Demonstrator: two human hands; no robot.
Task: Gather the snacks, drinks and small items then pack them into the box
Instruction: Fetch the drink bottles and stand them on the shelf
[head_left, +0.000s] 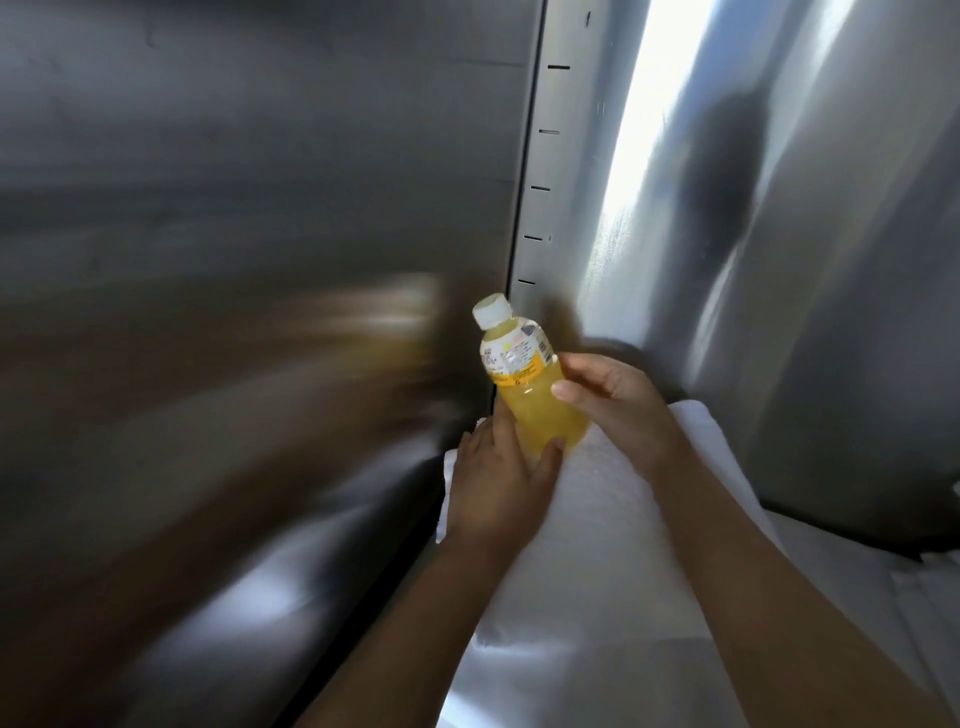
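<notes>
Now both hands are on the juice bottle (522, 364), yellow drink, white cap, tilted up to the left: the left hand (496, 483) grips its base, thumb curled round, the right hand (615, 400) pinches its side, above a white cloth (597, 519), close to blurred stainless-steel panels (260, 156)

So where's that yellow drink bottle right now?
In the head view the yellow drink bottle is just right of centre, held by the left hand and right hand above a white cloth.
</notes>
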